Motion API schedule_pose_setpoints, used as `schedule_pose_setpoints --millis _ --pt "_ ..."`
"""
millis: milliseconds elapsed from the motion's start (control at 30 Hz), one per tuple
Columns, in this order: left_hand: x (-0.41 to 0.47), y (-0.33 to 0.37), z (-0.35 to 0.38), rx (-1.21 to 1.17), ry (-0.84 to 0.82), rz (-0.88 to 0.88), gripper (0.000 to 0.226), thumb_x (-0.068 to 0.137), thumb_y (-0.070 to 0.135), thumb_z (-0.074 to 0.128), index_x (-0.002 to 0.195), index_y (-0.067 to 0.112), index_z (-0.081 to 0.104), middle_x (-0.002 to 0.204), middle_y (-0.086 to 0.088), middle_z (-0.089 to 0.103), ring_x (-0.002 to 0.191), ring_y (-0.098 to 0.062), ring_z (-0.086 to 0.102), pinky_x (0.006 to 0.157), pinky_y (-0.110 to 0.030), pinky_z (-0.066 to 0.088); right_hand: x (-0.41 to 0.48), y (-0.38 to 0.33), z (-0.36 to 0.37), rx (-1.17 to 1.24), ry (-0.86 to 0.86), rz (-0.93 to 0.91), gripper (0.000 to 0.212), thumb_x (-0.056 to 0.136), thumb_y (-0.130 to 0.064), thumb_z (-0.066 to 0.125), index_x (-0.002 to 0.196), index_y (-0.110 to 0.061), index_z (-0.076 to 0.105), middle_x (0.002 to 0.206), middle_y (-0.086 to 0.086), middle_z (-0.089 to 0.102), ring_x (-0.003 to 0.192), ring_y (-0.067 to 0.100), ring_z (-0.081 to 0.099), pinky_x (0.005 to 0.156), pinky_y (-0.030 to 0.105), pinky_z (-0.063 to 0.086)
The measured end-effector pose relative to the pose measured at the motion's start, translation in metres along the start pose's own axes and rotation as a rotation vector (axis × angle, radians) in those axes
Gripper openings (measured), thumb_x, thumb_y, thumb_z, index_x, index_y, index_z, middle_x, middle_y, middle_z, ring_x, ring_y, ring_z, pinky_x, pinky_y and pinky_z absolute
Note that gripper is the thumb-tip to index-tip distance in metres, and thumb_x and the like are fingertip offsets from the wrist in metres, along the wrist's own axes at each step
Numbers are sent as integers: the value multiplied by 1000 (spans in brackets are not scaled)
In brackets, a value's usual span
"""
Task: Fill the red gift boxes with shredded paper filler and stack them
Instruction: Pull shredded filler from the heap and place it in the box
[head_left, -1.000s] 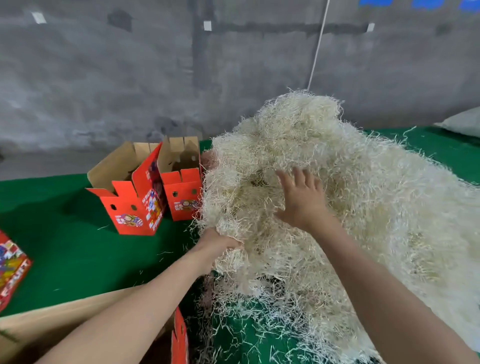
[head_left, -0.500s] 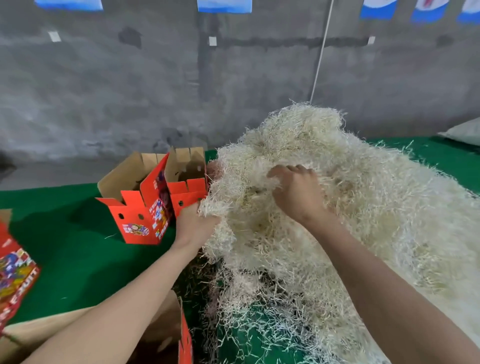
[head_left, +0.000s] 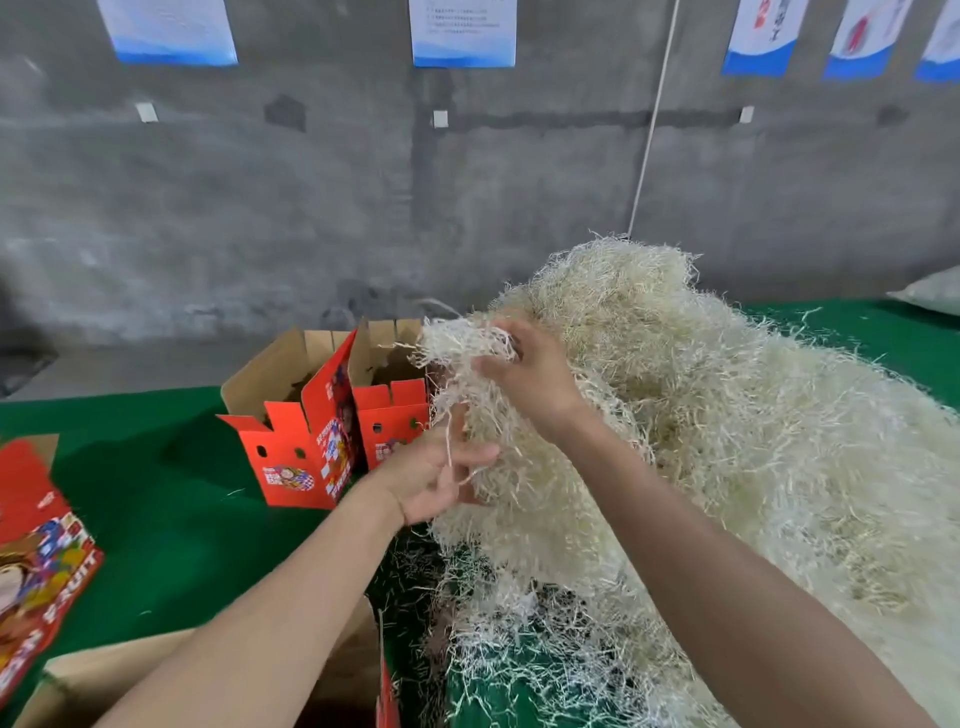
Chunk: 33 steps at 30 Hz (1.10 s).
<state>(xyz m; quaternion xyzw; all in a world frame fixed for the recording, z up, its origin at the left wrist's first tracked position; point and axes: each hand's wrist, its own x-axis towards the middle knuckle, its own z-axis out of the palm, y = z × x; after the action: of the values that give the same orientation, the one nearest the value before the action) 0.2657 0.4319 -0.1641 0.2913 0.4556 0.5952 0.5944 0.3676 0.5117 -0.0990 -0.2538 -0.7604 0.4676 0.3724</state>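
A big heap of pale shredded paper filler (head_left: 753, 441) covers the right half of the green table (head_left: 156, 499). My right hand (head_left: 524, 374) grips a tuft of filler pulled up at the heap's left edge. Below it, my left hand (head_left: 441, 473) has its fingers in the strands hanging from that tuft, palm up. Two open red gift boxes (head_left: 296, 447) (head_left: 389, 415) stand side by side just left of the heap, flaps up. Another open red box (head_left: 337, 691) lies under my left forearm at the near edge.
A flat red printed box (head_left: 36, 566) lies at the left edge. A grey concrete wall with posters runs behind the table. A white cord (head_left: 649, 130) hangs down to the heap. A pale sack (head_left: 930, 291) sits far right.
My right hand closed on a tuft and lifted it up and left toward the boxes. My left hand rose from the heap's lower edge to catch the hanging strands.
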Motion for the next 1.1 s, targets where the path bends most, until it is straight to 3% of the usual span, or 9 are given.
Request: schedule_pose_setpoints --millis 167,300,400,533,633,800,900,1000,1100 --pt "20 -17 7 217 458 -43 67 59 17 82 120 2 56 107 -17 66 100 -33 62 83 -44 52 -8 25 -32 15 -333 174 57 77 -30 72 129 -30 49 132 -2 49 114 11 51 93 28 41" --pt "20 -13 -19 146 582 -59 33 75 8 67 107 0 61 117 -19 59 107 -38 57 92 -50 46 -20 60 -79 -405 -464 101 135 49 -55 82 137 -51 -20 152 -16 -19 140 12 -14 109 45 1" --pt "20 -10 -27 24 562 -47 5 82 8 61 85 5 62 94 -16 60 76 -32 60 62 -36 50 -55 116 -42 -939 -446 133 142 61 -37 79 125 -37 -47 140 -3 -46 131 24 -35 108 51 -15" --pt "20 -18 -24 125 550 -21 17 80 5 62 97 5 56 97 -9 58 69 -23 59 47 -24 48 -58 124 -27 -413 -224 370 98 70 15 52 148 -16 2 151 15 14 134 35 28 104 40 38" --pt "18 -29 -28 514 494 -47 47 82 10 64 123 15 41 116 -2 53 99 -22 58 75 -28 50 -38 102 -45 26 -91 381 50 77 17 47 118 -11 55 114 7 60 85 15 60 72 40 55" --pt "17 -36 -13 363 439 -114 17 88 -6 45 83 5 58 77 -13 59 72 -22 57 67 -32 49 -29 76 -44 -97 -385 120 95 74 11 55 142 -45 21 155 -9 -11 139 11 -1 105 30 22" --pt "14 -37 8 208 425 -109 25 97 13 43 77 11 57 67 -9 64 55 -19 60 51 -23 51 -37 78 -40 36 -427 324 99 78 11 56 147 -35 3 153 2 18 132 12 36 95 18 40" --pt "16 -47 23 62 361 -133 24 98 28 42 91 14 60 96 -6 64 77 -18 65 75 -34 54 -39 86 -39 1 -341 366 59 83 9 54 133 -19 38 117 -1 50 57 -14 57 51 9 49" --pt "15 -58 30 -236 176 -209 21 89 24 47 102 9 53 81 -10 64 77 -27 61 78 -42 51 -26 86 -58 94 -61 405 16 91 -6 51 101 -17 57 93 4 63 74 9 63 71 29 57"
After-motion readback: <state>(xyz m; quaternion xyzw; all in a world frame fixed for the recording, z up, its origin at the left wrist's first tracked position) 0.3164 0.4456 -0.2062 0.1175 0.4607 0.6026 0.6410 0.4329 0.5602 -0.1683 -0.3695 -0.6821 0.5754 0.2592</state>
